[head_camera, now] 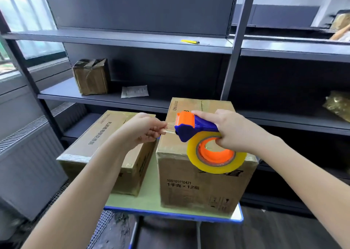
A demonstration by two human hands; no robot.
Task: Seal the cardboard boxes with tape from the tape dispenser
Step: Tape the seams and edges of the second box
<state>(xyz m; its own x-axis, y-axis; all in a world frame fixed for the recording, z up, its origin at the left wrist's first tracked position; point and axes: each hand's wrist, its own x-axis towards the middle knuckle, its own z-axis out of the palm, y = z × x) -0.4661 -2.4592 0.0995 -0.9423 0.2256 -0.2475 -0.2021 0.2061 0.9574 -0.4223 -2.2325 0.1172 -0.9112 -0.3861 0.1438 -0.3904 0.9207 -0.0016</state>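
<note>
Your left hand [144,129] pinches the loose tape end [169,127] and your right hand [233,129] grips the dispenser [197,124], both over the tall box [198,182], probably so you've got slack to stick down. Meanwhile the low box [106,135] sits left of it on the table [170,210].

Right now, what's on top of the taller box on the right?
Only the tape dispenser, held over it by the right hand; whether it touches the taller box is unclear. Both hide the middle of its top.
</note>
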